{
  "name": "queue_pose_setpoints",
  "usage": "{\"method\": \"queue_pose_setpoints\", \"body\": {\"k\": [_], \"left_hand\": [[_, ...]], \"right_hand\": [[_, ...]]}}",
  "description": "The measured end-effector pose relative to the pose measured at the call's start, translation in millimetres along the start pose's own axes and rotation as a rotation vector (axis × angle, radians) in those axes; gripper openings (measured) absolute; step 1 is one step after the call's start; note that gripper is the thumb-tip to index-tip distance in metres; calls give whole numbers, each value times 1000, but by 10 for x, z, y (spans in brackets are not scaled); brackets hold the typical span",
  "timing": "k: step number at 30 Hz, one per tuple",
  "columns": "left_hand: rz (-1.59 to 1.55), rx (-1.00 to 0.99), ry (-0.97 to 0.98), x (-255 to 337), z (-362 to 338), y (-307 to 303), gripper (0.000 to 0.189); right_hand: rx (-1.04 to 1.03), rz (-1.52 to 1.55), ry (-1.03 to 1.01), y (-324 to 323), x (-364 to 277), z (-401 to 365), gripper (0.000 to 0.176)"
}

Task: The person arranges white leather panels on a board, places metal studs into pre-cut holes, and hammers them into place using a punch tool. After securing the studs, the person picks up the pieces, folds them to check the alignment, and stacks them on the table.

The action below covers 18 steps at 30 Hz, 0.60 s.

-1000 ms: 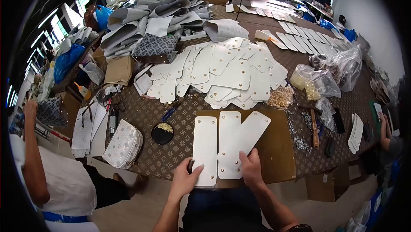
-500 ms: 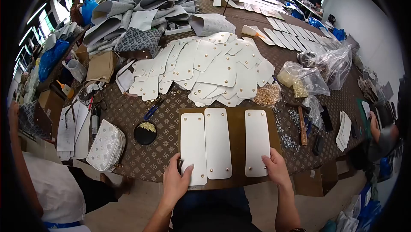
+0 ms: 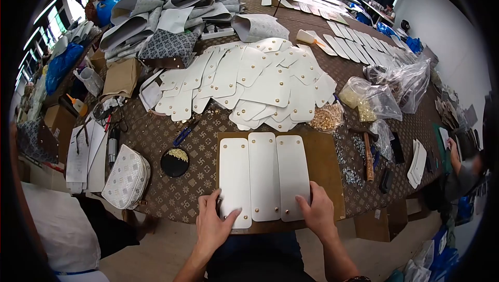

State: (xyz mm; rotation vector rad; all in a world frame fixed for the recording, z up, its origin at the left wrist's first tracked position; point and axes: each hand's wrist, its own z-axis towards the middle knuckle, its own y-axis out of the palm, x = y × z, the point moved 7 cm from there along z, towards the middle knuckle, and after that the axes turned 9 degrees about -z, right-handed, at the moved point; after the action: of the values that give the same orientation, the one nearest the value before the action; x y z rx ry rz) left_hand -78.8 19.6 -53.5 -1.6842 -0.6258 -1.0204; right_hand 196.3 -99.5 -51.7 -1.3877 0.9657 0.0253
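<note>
Head camera looks down on a table under a brown patterned cloth, whose repeated print is too small to read as lettering. At far left lies a white quilted zip pouch, and just right of it a round black dish of brass studs. The left hand is clamped on the near left corner of the left panel, with the thumb on top and the fingers curled at its edge. This is the first of three white, round-cornered flat panels with brass studs at their corners. They lie side by side, edges touching, on a flat brown board, with the middle panel between the outer two. The right hand rests spread flat, fingers apart, on the near end of the right panel. Further right a wooden-handled hammer lies near clear plastic bags of brass hardware.
</note>
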Motion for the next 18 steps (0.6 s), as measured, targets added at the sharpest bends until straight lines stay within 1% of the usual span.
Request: {"method": "queue_pose_setpoints", "body": {"k": [2,3,4,5,7,11,12,14,16,17,18], "left_hand": [[8,-4,20,53,-8,-17,72],[-1,-27,87,120,-12,-17,73],[-9,-48,155,186,-18,-17,75],[-12,-46,159,204,-21,-30,75],[77,-191,169,213,-40,66,75],[81,-233,256,156,-23,144,72],[25,-208,240,132,-17,130,70],[-30,-180,230,138,2,101,68],[-145,-155,132,126,16,59,63],[-143,-149,141,89,26,63,63],[-159,-109,211,59,28,62,63]], "right_hand": [[158,-179,-88,-85,-57,-49,61],[159,-182,-88,-84,-48,-49,61],[142,-191,-142,-67,-72,-46,64],[127,-200,-198,-51,-101,-41,67],[125,-204,-206,-20,-105,-39,68],[94,-241,-216,-39,-167,53,68],[104,-242,-223,-76,-190,136,68],[179,-207,-352,-211,-361,379,63],[196,-157,-371,-350,-591,807,57],[246,-153,-402,-422,-726,1059,57],[296,-150,-436,-478,-870,1329,56]]}}
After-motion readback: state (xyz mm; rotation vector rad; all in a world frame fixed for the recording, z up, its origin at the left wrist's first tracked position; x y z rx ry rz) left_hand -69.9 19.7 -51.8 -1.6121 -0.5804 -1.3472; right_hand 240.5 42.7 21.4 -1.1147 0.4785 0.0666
